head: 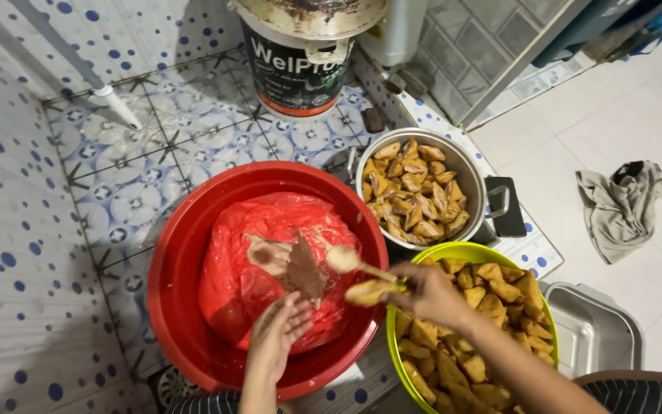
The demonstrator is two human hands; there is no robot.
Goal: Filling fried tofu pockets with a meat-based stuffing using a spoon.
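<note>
My right hand (427, 293) holds a piece of fried tofu (369, 291) and a spoon (346, 259) loaded with pale paste, over the edge of the red basin (174, 253). My left hand (279, 333) rests with fingers spread on the red plastic bag (231, 268) lining that basin, next to the brownish filling (293, 264) showing through its opening. A yellow-green bowl (453, 251) heaped with fried tofu pieces sits under my right forearm.
A metal pot (475, 175) full of tofu pieces stands behind the green bowl. A large lidded paint bucket (296, 69) sits at the back on the blue-patterned tiles. A grey cloth (621, 205) lies on the white floor at right; a metal tray (595, 330) is beside the green bowl.
</note>
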